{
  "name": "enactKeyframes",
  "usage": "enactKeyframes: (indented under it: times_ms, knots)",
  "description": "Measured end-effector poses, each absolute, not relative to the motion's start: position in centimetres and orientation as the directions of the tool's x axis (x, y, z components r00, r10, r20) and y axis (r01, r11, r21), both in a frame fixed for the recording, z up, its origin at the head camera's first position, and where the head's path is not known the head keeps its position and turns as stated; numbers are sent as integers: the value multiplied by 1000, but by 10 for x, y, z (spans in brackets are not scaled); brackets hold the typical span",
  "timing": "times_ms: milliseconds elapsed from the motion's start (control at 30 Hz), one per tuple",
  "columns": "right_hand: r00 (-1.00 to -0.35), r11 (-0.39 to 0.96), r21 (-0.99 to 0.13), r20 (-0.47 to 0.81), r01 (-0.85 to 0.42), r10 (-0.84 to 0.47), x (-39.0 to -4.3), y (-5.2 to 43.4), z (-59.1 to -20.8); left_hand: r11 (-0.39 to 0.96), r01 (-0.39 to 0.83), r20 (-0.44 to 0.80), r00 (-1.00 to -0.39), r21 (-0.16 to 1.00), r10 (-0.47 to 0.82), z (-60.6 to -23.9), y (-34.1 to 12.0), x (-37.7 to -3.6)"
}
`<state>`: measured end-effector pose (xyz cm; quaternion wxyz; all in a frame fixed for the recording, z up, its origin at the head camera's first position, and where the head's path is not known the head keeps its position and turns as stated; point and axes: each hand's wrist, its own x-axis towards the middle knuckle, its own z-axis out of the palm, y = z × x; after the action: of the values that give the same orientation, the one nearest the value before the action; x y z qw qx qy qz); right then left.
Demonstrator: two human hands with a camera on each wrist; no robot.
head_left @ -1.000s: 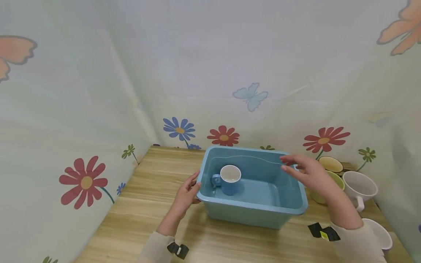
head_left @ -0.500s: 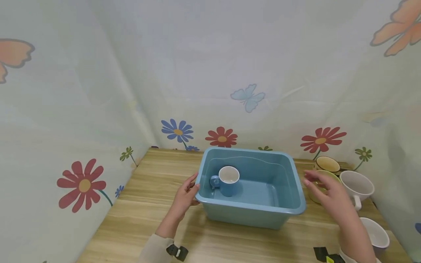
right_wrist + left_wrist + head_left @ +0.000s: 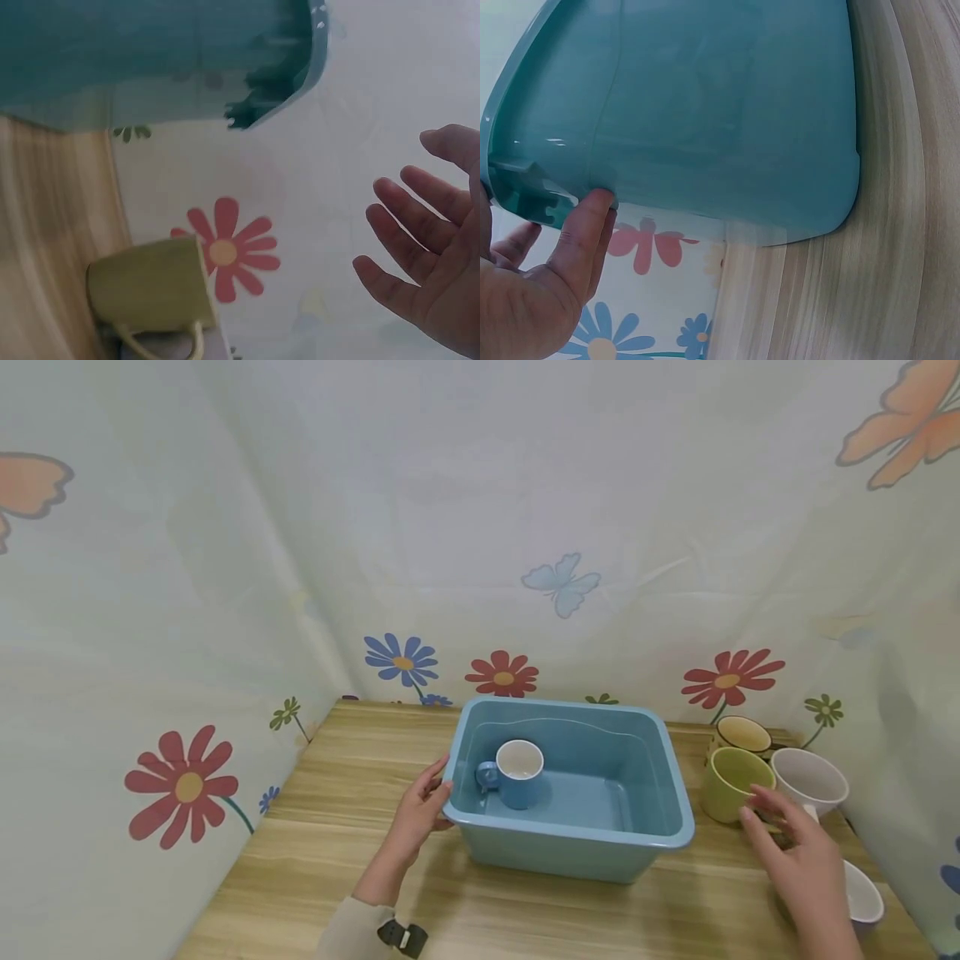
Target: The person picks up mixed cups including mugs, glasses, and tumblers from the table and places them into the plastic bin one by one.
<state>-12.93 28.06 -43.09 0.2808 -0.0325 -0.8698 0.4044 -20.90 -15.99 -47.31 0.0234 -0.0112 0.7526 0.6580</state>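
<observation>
A blue plastic tub stands on the wooden table, with a blue mug upright inside at its left end. My left hand rests with straight fingers against the tub's left rim; in the left wrist view the fingers touch the tub just under the rim. My right hand hovers open to the right of the tub, just in front of a green mug, holding nothing. The right wrist view shows the right hand spread, the green mug and the tub's corner.
Right of the tub stand a yellow-lined cup, a white mug and a white bowl near the table's right edge. Flowered curtains close the table at the back, left and right. Bare wood lies left of the tub.
My right hand has drawn back from above the tub's far right rim to the right and toward me, down beside the green mug. The left hand has stayed on the tub.
</observation>
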Motion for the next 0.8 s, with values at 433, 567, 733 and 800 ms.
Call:
enactKeyframes:
  times_ms: [433,567,733,800]
  knots:
    - [-804,710,-693,489,-125,337,-111,300,-459,145,-30,-33,-999,989,16,-474,-160,-211]
    - [-787,737,-669,504,-94,357,-110,303,-463,138,-37,-40,-999,990,18,-475,-161,-211]
    - [-793,759,-651,474,-22,383,-109,306,-467,135,-38,-42,-999,990,22,-476,-161,-210]
    - [-802,755,-656,451,-1,391,-108,307,-468,133,-37,-41,-999,990,23,-476,-161,-210]
